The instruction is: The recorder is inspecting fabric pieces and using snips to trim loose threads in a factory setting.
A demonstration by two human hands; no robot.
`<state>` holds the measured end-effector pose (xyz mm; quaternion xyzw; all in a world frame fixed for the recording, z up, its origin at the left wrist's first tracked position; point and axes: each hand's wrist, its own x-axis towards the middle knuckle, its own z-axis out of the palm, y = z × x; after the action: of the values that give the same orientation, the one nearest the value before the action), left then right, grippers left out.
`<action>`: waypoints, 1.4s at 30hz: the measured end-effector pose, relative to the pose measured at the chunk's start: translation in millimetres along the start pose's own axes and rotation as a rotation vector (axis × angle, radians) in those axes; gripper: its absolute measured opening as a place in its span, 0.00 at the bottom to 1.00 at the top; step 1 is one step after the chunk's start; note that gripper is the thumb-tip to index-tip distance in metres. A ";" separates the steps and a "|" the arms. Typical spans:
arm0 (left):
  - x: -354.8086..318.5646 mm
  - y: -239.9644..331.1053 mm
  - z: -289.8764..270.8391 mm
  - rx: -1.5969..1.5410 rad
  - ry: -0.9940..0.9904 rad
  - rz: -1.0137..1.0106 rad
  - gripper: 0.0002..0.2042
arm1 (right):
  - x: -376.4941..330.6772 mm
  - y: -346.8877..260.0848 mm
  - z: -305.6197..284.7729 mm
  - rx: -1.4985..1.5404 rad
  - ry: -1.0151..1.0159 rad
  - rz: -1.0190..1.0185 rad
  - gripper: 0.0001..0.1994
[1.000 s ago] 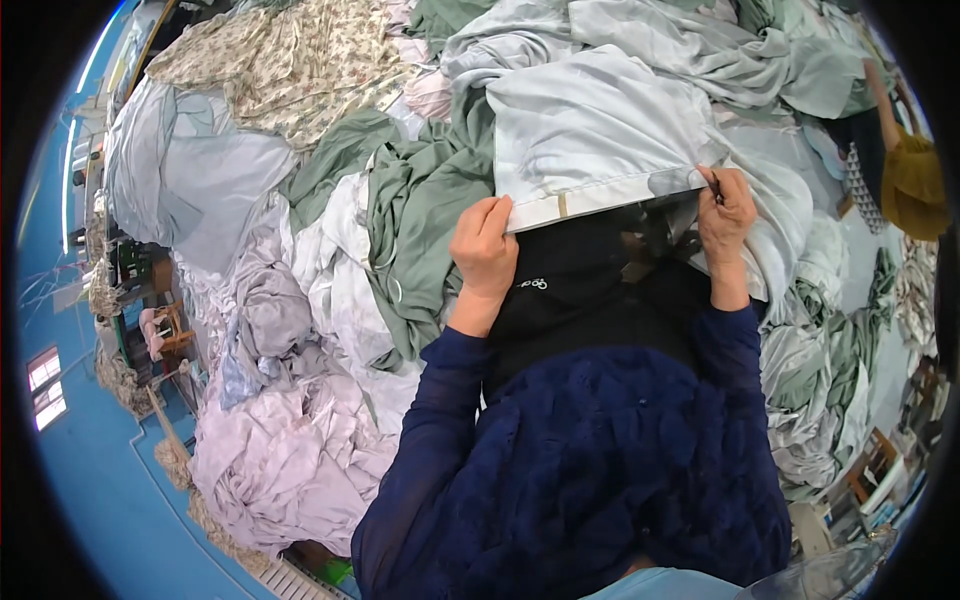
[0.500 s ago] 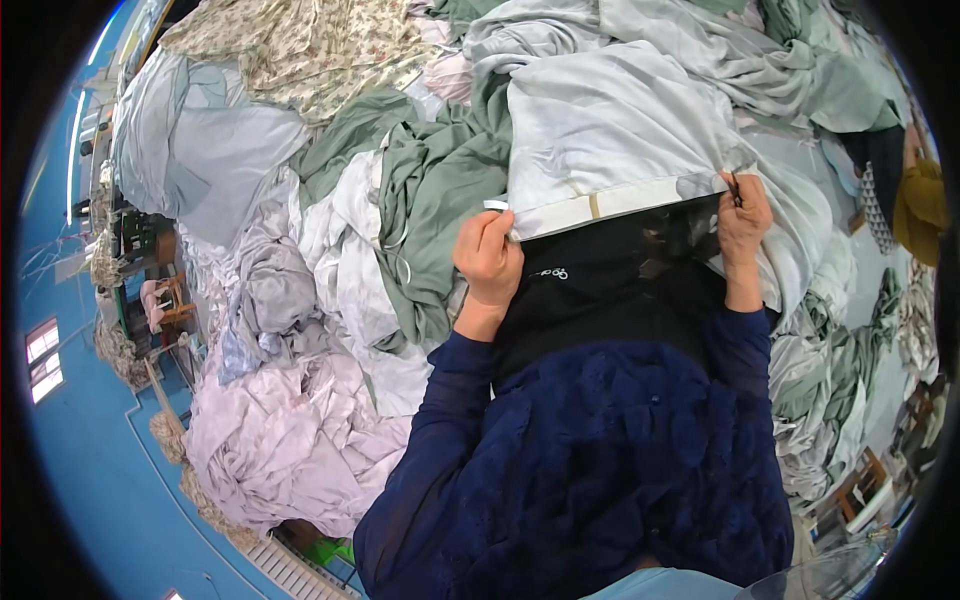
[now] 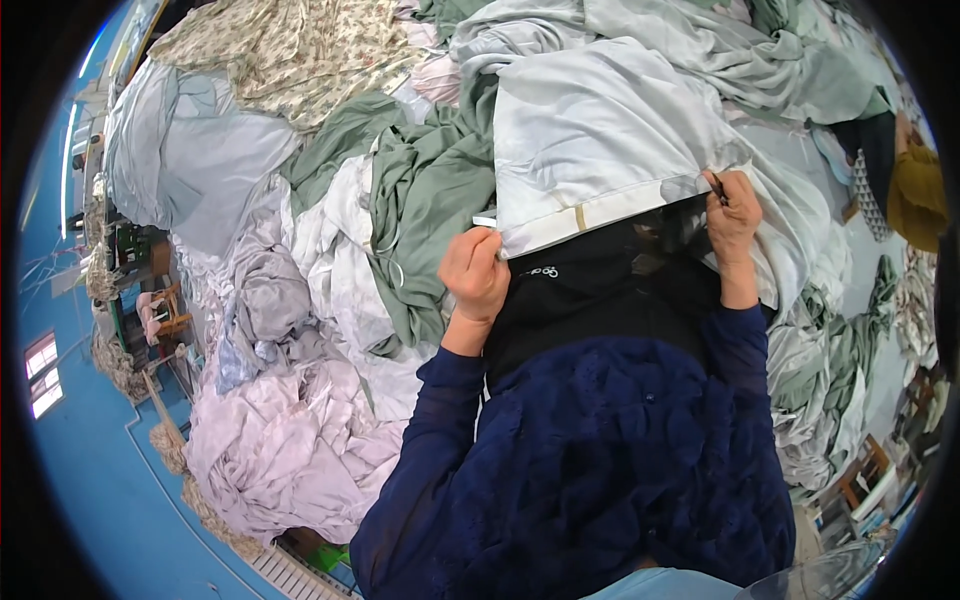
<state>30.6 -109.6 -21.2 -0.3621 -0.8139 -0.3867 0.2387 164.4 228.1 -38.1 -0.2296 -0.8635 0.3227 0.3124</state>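
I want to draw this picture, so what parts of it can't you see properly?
Head view only:
- Inside the pale sheet: its hem hides it.
- Small dark thing pinched in the right hand: too small to identify.
- Left hand fingertips: curled behind the hem.
- Yellow garment at the right rim: cut off and bent by the lens.
- Furniture at the left rim: tiny and distorted.

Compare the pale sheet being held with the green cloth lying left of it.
The pale grey sheet is stretched by its hem between the left hand and right hand; the green cloth lies crumpled, untouched. The sheet looks smoother and lighter, the cloth darker and creased. Both rest on the fabric heap.
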 end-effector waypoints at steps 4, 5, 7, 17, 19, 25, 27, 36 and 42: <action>-0.4 0.2 0.7 -0.014 -0.006 0.002 0.13 | -1.2 1.6 -0.4 0.018 -0.019 0.000 0.14; -0.9 -0.1 1.0 -0.012 -0.009 0.005 0.13 | -1.4 1.2 -0.3 0.031 -0.022 -0.001 0.14; -2.1 -1.6 1.8 -0.011 -0.013 0.009 0.13 | 0.0 -3.1 -0.6 0.033 -0.023 -0.013 0.13; -2.4 -5.6 2.6 -0.011 -0.166 0.004 0.13 | 1.0 -5.1 -0.4 -0.025 -0.040 -0.014 0.11; -2.7 -6.1 2.5 -0.011 -0.178 -0.013 0.13 | 0.8 -4.7 0.0 -0.034 -0.043 -0.012 0.11; -0.3 -5.3 3.3 -0.011 -0.199 -0.020 0.13 | 1.9 -8.7 -1.7 -0.053 -0.056 -0.020 0.11; 1.4 -4.4 3.5 -0.045 -0.245 -0.054 0.13 | 0.8 -8.3 -1.9 -0.051 -0.063 -0.024 0.11; 17.1 6.8 3.9 -0.125 -0.303 -0.126 0.14 | 2.5 -8.3 -1.5 -0.032 -0.073 -0.009 0.11; 57.5 49.0 23.9 -0.336 -0.360 -0.237 0.11 | 1.7 -6.9 -0.5 -0.046 -0.070 -0.030 0.11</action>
<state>30.0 -45.6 25.5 -0.3617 -0.8042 -0.4712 -0.0201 162.2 224.6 -32.3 -0.2125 -0.8844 0.3057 0.2815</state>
